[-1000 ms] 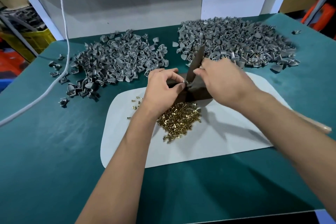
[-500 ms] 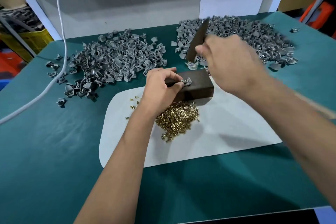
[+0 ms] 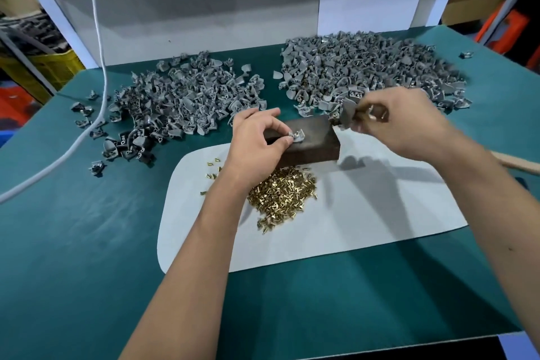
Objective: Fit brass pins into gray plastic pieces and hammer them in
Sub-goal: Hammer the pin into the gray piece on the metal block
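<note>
My left hand (image 3: 257, 140) pinches a gray plastic piece (image 3: 295, 135) flat on the dark block (image 3: 309, 137), fingers curled at its edge. It looks light, stiff and likely to skid. My right hand (image 3: 397, 123) grips the blurred hammer (image 3: 349, 114); I cannot see the pin.

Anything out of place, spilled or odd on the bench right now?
Mostly minor. A few loose brass pins lie scattered on the white mat, apart from the main brass pin heap. One stray gray plastic piece sits alone near the green table's far right corner, away from both piles. Nothing looks damaged.
</note>
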The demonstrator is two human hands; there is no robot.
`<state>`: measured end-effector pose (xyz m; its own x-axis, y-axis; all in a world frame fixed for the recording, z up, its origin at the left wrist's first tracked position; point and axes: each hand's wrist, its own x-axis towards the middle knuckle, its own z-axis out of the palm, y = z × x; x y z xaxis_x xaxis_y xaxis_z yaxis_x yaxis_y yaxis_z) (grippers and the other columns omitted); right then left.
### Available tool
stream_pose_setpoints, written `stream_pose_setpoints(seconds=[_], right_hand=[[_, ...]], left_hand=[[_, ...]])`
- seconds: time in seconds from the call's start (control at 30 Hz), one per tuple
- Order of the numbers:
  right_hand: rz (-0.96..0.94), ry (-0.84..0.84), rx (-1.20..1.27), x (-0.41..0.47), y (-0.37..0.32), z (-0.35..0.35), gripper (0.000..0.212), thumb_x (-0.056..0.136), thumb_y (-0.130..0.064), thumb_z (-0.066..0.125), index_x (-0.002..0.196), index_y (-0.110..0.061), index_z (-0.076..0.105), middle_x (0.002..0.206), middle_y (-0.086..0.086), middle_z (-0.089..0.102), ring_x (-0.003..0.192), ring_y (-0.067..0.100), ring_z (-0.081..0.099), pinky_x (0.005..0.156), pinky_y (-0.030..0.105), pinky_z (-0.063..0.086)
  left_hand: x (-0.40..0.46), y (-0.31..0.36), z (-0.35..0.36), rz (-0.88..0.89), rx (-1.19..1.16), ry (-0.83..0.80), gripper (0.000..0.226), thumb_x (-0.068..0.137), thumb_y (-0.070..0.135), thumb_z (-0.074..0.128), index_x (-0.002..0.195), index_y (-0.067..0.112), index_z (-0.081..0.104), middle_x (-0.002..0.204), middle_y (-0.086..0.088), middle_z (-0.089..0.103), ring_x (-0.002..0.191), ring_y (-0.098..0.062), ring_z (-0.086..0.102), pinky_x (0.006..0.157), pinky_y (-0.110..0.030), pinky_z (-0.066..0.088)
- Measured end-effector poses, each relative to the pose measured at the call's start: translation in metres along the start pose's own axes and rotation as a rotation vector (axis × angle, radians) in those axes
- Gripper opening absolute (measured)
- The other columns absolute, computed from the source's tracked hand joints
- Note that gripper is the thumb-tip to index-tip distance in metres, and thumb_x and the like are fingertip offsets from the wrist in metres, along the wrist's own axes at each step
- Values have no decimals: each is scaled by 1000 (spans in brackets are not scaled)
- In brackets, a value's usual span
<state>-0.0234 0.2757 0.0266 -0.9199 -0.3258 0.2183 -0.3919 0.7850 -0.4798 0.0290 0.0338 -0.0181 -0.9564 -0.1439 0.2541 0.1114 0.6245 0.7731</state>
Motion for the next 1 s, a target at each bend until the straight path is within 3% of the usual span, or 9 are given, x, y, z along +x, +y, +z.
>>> stream_pose_setpoints(seconds=[0.1, 0.17, 0.27, 0.4, 0.53, 0.7, 0.77, 0.9, 1.0], right_hand=[[93, -96, -89, -4, 13, 7, 23, 82, -23, 83, 75, -37, 66, 76, -10, 67, 70, 11, 62, 62, 27, 45], [122, -134, -171, -5, 15, 14, 20, 81, -26, 82, 76, -39, 67, 77, -8, 69, 75, 19, 63, 70, 34, 54], [103, -106, -193, -5, 10, 18, 10, 83, -29, 80, 87, -36, 74, 85, -3, 70, 84, 23, 64, 78, 38, 56], [-58, 58, -113, 1, -7, 22, 12, 88, -25, 75, 100, -27, 76, 97, -2, 68, 94, 24, 63, 88, 37, 51], [-313, -27, -67, -2, -36, 40, 27, 90, -41, 71, 115, -32, 70, 103, -5, 63, 101, 19, 51, 94, 38, 44], [-409, 34, -87, 4, -43, 50, 24, 94, -41, 67, 109, -24, 74, 99, -2, 65, 99, 21, 53, 90, 42, 45], [-397, 51, -34, 8, -40, 50, 25, 94, -45, 64, 98, -22, 75, 93, -5, 66, 93, 16, 57, 87, 39, 47], [-305, 89, -30, 24, -26, 45, 29, 93, -53, 62, 79, -28, 65, 78, -14, 60, 75, 5, 55, 72, 32, 44], [-277, 54, -74, 39, -16, 42, 35, 94, -52, 62, 78, -22, 66, 77, -7, 64, 73, 13, 57, 71, 35, 46]], left_hand=[[0, 0, 0, -12, -13, -8, 24, 88, 15, 78, 80, 35, 68, 139, 7, 60, 144, -14, 27, 117, -25, 17], [0, 0, 0, -20, -31, -4, 25, 87, 15, 79, 78, 36, 68, 139, 8, 60, 144, -13, 27, 111, -20, 15], [-1, 0, 0, -25, -46, -10, 26, 87, 15, 78, 77, 36, 68, 139, 8, 60, 144, -14, 27, 117, -28, 16], [-1, 1, 1, -24, -81, -19, 25, 89, 13, 75, 77, 35, 70, 139, 6, 61, 145, -16, 29, 120, -35, 19], [0, 2, 0, -30, -146, -13, 26, 89, 10, 74, 76, 32, 71, 139, 5, 62, 145, -17, 31, 122, -39, 17], [2, 2, -3, 3, -190, -29, 25, 89, 8, 73, 76, 29, 73, 137, -3, 64, 139, -17, 45, 121, -44, 25], [6, -3, -7, -10, -115, 70, 15, 90, 15, 74, 79, 25, 76, 132, -1, 67, 132, -18, 52, 118, -43, 31], [9, -24, -28, -198, 247, 451, 6, 90, 24, 73, 86, 20, 76, 106, 3, 72, 115, -23, 51, 107, -44, 34], [6, -46, -53, -513, 518, 580, 20, 82, 17, 65, 101, 19, 71, 120, -14, 63, 128, -38, 39, 105, -51, 31]])
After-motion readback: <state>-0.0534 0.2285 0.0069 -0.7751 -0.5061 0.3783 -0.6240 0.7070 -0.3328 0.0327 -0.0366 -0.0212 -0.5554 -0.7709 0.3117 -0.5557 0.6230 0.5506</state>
